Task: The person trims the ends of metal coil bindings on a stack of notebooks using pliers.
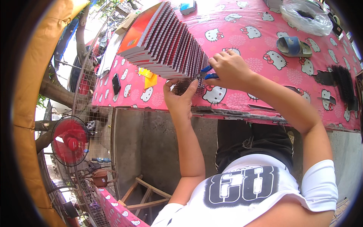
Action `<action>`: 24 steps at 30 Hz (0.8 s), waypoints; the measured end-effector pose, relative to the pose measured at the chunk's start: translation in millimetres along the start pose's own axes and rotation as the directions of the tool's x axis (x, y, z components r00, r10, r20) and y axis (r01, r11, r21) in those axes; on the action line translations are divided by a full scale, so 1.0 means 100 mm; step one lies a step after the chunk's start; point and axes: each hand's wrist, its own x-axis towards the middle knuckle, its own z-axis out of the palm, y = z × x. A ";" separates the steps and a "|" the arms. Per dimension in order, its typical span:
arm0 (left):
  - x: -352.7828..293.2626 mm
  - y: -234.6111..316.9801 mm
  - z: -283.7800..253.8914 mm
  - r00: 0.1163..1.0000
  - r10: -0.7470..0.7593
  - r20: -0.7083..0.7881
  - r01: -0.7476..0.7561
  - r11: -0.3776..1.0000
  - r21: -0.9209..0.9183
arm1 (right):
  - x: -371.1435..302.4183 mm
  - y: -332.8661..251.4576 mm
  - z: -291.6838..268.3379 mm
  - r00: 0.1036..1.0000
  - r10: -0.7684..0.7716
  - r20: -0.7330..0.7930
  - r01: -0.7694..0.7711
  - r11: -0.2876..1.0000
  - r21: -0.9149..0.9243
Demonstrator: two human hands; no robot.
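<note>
A tall stack of spiral notebooks (166, 45) with red covers leans across the table, its dark wire bindings facing me. My right hand (230, 70) is closed round blue-handled pliers (210, 72), whose jaws reach the binding at the stack's near end. Beside them, my left hand (179, 96) has its thumb and fingers curved round that same near end, at the lower corner of the notebooks. A dark bundle of wire ends shows between its thumb and fingers. What the left fingertips press on is partly hidden behind the stack.
The table (234, 98) has a torn pink patterned cover. A phone-like black object (116, 82) and yellow pieces (150, 80) lie left; a blue sandal (294, 47), a clear plastic bag (306, 19) and black wire coils (342, 83) lie right. A red fan (71, 142) stands at left.
</note>
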 end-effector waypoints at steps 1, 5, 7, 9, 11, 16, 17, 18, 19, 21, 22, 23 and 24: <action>0.01 -0.02 0.01 1.000 -0.003 0.001 0.003 1.000 -0.002 | 0.01 -0.04 0.02 0.997 0.028 0.068 -0.029 1.000 0.010; -0.01 0.04 -0.03 0.993 -0.121 -0.015 0.120 0.992 -0.048 | 0.24 -0.18 -0.33 0.668 0.220 0.711 -0.368 0.928 0.058; 0.00 0.04 -0.10 0.990 -0.141 -0.002 0.141 0.989 -0.035 | 0.19 -0.18 -0.37 0.646 0.230 0.728 -0.379 0.924 0.045; 0.00 0.03 -0.06 0.988 -0.156 0.015 0.156 0.988 0.000 | -0.07 -0.05 -0.12 0.914 0.192 0.357 -0.221 0.974 0.042; 0.01 0.02 -0.03 0.988 -0.156 0.005 0.155 0.986 0.064 | -0.09 -0.02 0.00 0.995 0.083 0.050 -0.083 0.997 0.001; 0.05 -0.16 -0.04 1.000 -0.021 -0.010 0.021 0.999 -0.048 | 0.14 -0.17 -0.14 0.802 0.211 0.559 -0.332 0.935 0.123; 0.05 -0.14 -0.05 0.998 -0.059 0.004 0.059 0.996 -0.067 | 0.14 -0.18 -0.17 0.771 0.212 0.601 -0.341 0.934 0.109; 0.05 -0.14 -0.07 0.996 -0.092 0.003 0.092 0.994 -0.064 | 0.15 -0.19 -0.19 0.738 0.212 0.641 -0.349 0.932 0.095; 0.05 -0.13 -0.09 0.992 -0.124 0.004 0.124 0.990 -0.060 | 0.15 -0.19 -0.20 0.704 0.214 0.678 -0.359 0.930 0.079; 0.04 -0.10 -0.10 0.985 -0.174 0.012 0.174 0.983 -0.049 | 0.02 -0.15 -0.18 0.808 0.215 0.549 -0.300 0.951 0.070; 0.02 -0.06 -0.09 0.982 -0.191 0.018 0.191 0.981 -0.042 | -0.05 -0.13 -0.16 0.853 0.208 0.478 -0.270 0.961 0.063; 0.00 -0.04 -0.08 0.978 -0.207 0.025 0.208 0.977 -0.035 | -0.08 -0.10 -0.09 0.922 0.168 0.349 -0.193 0.981 0.036; 0.00 -0.06 -0.05 0.982 -0.186 0.013 0.186 0.982 -0.030 | -0.09 -0.05 -0.01 0.970 0.117 0.215 -0.119 0.993 -0.002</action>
